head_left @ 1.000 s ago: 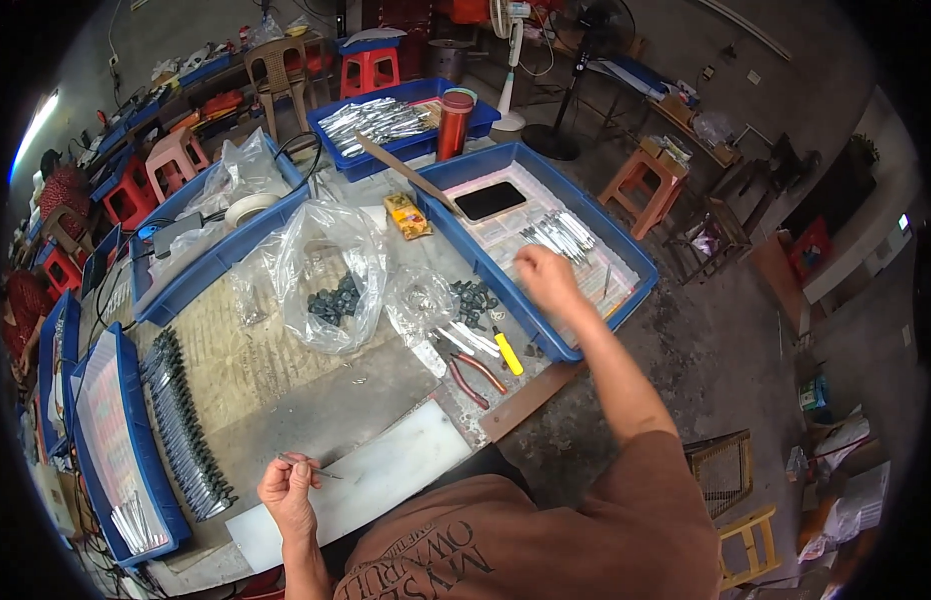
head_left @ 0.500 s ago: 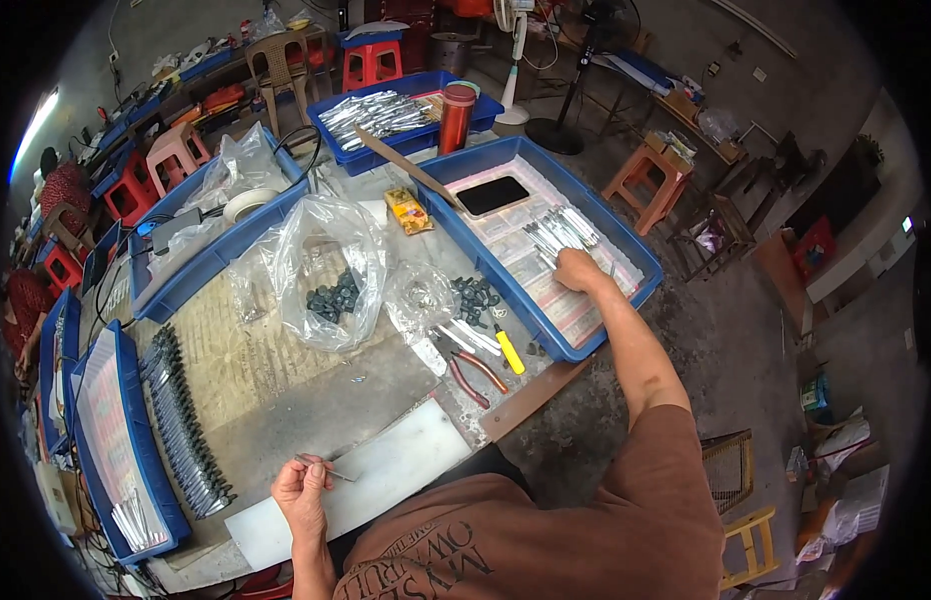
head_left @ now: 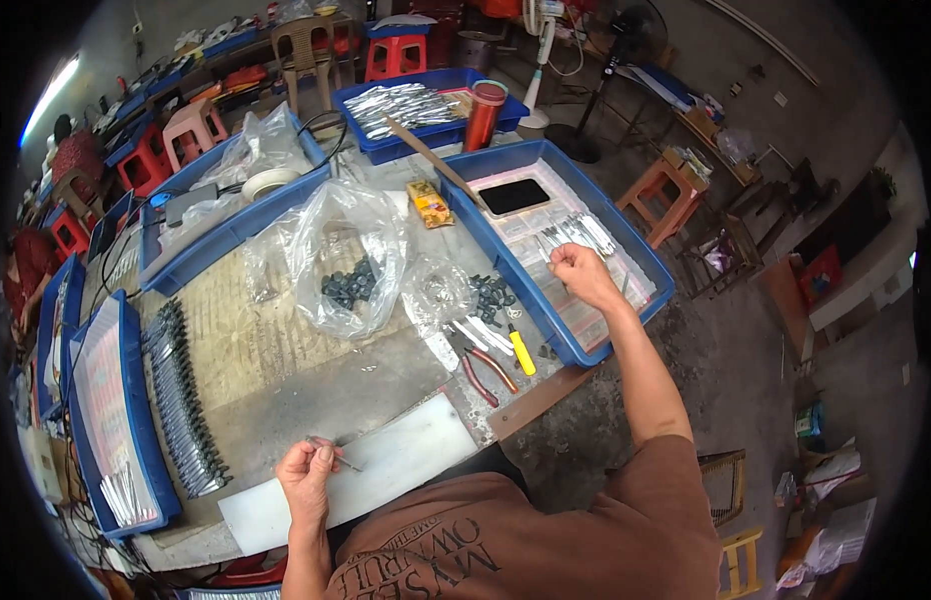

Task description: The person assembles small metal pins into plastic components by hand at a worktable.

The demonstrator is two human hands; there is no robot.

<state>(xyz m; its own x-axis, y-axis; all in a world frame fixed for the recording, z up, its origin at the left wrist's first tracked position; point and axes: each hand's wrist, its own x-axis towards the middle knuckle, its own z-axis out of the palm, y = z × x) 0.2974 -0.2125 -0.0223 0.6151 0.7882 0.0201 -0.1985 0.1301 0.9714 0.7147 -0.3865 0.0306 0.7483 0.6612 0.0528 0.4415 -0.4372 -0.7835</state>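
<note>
My left hand (head_left: 308,478) is closed in a pinch around a thin dark metal rod (head_left: 348,465), above a white board (head_left: 401,450) at the table's near edge. Over the blue tray (head_left: 576,352) on the right, my right hand (head_left: 584,276) pinches a slim silver rod (head_left: 544,246), partly hidden by the fingers. Just beyond that hand lies a pile of silver rods (head_left: 591,234) on the tray's pale pink-and-white lining. A black-screened phone (head_left: 516,197) rests farther back in the same tray.
Pliers (head_left: 494,370), a yellow-handled tool (head_left: 523,354) and black caps (head_left: 494,297) lie between the board and tray. A clear bag (head_left: 336,300) of dark parts stands mid-table. Left are a row of black-ended metal pieces (head_left: 181,400) and another blue tray (head_left: 166,490).
My right hand has drawn back slightly from the pile of rods, a slim rod now showing at its fingertips. My left hand keeps its pinch. The whole view has shifted a little.
</note>
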